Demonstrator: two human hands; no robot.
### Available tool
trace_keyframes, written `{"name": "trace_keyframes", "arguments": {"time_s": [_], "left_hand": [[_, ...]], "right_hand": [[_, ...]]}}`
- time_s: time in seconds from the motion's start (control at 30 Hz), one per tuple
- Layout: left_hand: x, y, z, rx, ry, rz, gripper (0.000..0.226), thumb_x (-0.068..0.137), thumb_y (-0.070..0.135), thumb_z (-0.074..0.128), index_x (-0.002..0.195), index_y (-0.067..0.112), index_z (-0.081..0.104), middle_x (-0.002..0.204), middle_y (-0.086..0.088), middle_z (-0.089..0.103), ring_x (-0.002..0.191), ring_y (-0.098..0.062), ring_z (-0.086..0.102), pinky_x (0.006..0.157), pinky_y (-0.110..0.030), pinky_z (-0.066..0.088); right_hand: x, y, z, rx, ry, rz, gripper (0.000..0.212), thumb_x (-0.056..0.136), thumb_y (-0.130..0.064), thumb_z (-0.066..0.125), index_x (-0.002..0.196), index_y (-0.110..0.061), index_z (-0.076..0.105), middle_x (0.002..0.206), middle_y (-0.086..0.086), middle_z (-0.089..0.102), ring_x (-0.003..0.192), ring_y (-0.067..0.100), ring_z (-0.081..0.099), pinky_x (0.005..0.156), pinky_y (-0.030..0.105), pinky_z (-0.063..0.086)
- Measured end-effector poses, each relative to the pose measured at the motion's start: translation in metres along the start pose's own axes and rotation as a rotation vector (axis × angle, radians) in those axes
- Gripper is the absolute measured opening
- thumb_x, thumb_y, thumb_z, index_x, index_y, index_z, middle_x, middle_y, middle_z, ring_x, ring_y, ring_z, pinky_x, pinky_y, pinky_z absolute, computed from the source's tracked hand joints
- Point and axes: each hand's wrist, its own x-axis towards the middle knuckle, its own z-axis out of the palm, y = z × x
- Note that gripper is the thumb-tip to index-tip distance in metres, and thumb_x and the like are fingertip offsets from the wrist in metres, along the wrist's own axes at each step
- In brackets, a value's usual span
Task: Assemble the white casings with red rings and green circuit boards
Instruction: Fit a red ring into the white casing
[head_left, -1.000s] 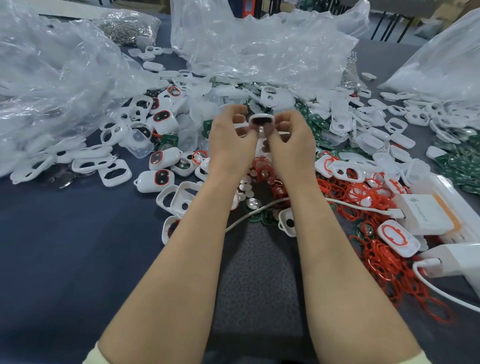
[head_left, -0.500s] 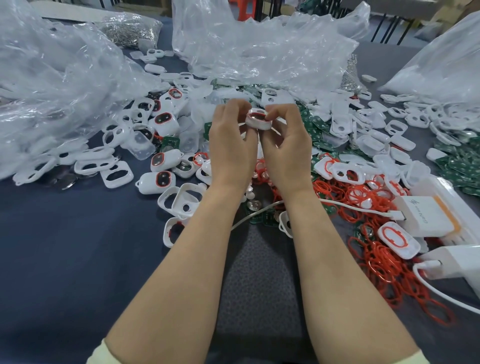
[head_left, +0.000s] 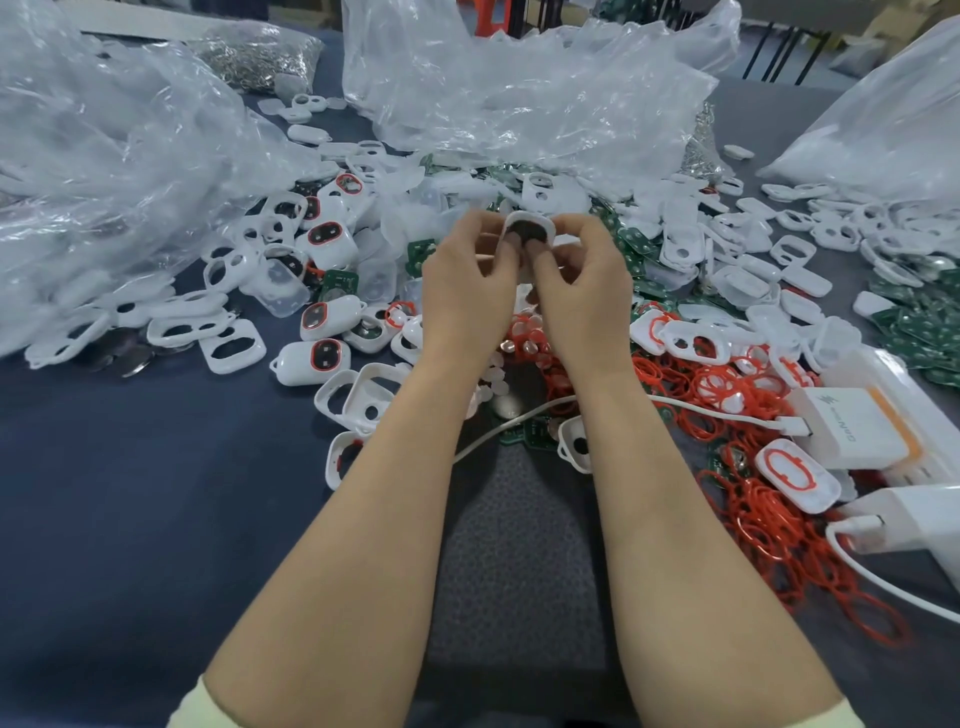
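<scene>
Casing (head_left: 527, 231) tipped face-on since last frame, pinched between left grip (head_left: 467, 291) and right grip (head_left: 584, 291) at upper centre over the cluttered desk (head_left: 130, 493); uneven thumb pressure could jam it crooked or drop it.

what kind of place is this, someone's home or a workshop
Most likely a small assembly workshop, not a home: loose white casings, red rings and green circuit boards lie in bulk heaps on the table, and large clear plastic bags sit behind them.
</scene>
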Motion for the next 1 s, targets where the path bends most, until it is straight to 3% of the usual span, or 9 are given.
{"name": "trace_keyframes", "arguments": {"time_s": [0.07, 0.17, 0.23, 0.37, 0.5, 0.67, 0.73, 0.87, 1.0], "left_hand": [[0.001, -0.001, 0.0, -0.01, -0.026, -0.051, 0.007, 0.095, 0.015, 0.056, 0.091, 0.02, 0.057, 0.078, 0.019, 0.059, 0.074, -0.004, 0.063, 0.077, -0.031, 0.056], [0.0, 0.0, 0.0, 0.03, -0.035, -0.059, 0.007, 0.096, 0.016, 0.056, 0.092, 0.022, 0.055, 0.079, 0.018, 0.06, 0.079, -0.012, 0.066, 0.078, -0.03, 0.055], [-0.002, 0.0, 0.0, 0.057, -0.027, -0.036, 0.006, 0.096, 0.017, 0.056, 0.095, 0.023, 0.053, 0.081, 0.012, 0.062, 0.079, -0.014, 0.068, 0.074, -0.027, 0.054], [-0.005, 0.001, 0.0, 0.159, 0.013, 0.03, 0.01, 0.095, 0.02, 0.057, 0.103, 0.016, 0.056, 0.088, -0.002, 0.071, 0.078, -0.018, 0.068, 0.074, -0.035, 0.055], [-0.006, 0.003, 0.001, 0.216, 0.054, 0.051, 0.011, 0.094, 0.021, 0.055, 0.101, 0.013, 0.057, 0.087, -0.003, 0.07, 0.078, -0.023, 0.067, 0.072, -0.038, 0.053], [-0.005, 0.003, 0.002, 0.342, 0.128, 0.072, 0.013, 0.094, 0.022, 0.054, 0.099, 0.011, 0.058, 0.1, -0.002, 0.061, 0.08, -0.021, 0.058, 0.068, -0.031, 0.042], [-0.004, 0.002, 0.003, 0.317, 0.089, 0.073, 0.013, 0.094, 0.019, 0.054, 0.103, 0.012, 0.061, 0.106, -0.002, 0.061, 0.085, -0.02, 0.061, 0.073, -0.031, 0.047], [-0.006, 0.005, 0.008, 0.201, -0.121, 0.124, 0.031, 0.089, 0.003, 0.055, 0.118, 0.008, 0.066, 0.115, -0.005, 0.062, 0.102, -0.018, 0.061, 0.091, -0.027, 0.047], [-0.006, 0.009, 0.007, 0.021, -0.056, 0.022, 0.033, 0.088, -0.006, 0.045, 0.104, 0.01, 0.069, 0.1, 0.001, 0.069, 0.095, -0.012, 0.065, 0.086, -0.018, 0.049]], "right_hand": [[0.0, 0.001, 0.0, -0.014, -0.007, 0.021, 0.015, 0.093, -0.019, 0.059, 0.105, -0.009, 0.061, 0.078, 0.006, 0.069, 0.065, 0.014, 0.061, 0.062, 0.021, 0.046], [0.0, 0.002, 0.001, -0.032, -0.002, 0.036, 0.014, 0.092, -0.02, 0.06, 0.103, -0.01, 0.061, 0.075, 0.0, 0.067, 0.061, 0.005, 0.055, 0.059, 0.013, 0.038], [0.0, 0.001, 0.002, -0.063, 0.022, 0.018, 0.013, 0.092, -0.02, 0.06, 0.102, -0.01, 0.061, 0.082, 0.0, 0.065, 0.069, 0.007, 0.056, 0.063, 0.015, 0.042], [-0.001, -0.001, 0.002, -0.086, 0.063, -0.02, 0.014, 0.092, -0.017, 0.061, 0.102, -0.008, 0.062, 0.09, 0.007, 0.065, 0.081, 0.019, 0.06, 0.075, 0.031, 0.048], [-0.003, -0.004, 0.002, -0.045, 0.099, -0.009, 0.019, 0.092, -0.017, 0.061, 0.11, -0.01, 0.058, 0.087, 0.001, 0.063, 0.075, 0.015, 0.061, 0.071, 0.026, 0.049], [-0.003, -0.007, 0.008, -0.058, 0.079, 0.011, 0.016, 0.092, -0.018, 0.062, 0.096, -0.005, 0.071, 0.092, 0.008, 0.071, 0.08, 0.012, 0.063, 0.073, 0.017, 0.048], [-0.002, -0.007, 0.01, 0.026, -0.004, 0.081, 0.022, 0.093, -0.022, 0.06, 0.099, -0.007, 0.074, 0.09, 0.006, 0.073, 0.083, 0.014, 0.067, 0.077, 0.025, 0.051], [0.004, 0.001, 0.002, 0.388, -0.012, 0.308, 0.017, 0.095, -0.016, 0.057, 0.091, -0.007, 0.071, 0.081, 0.008, 0.068, 0.073, 0.018, 0.061, 0.061, 0.029, 0.048], [0.011, 0.004, -0.006, 0.715, 0.02, 0.541, 0.014, 0.096, -0.008, 0.053, 0.09, -0.007, 0.065, 0.075, 0.01, 0.062, 0.06, 0.018, 0.056, 0.046, 0.024, 0.044]]}}
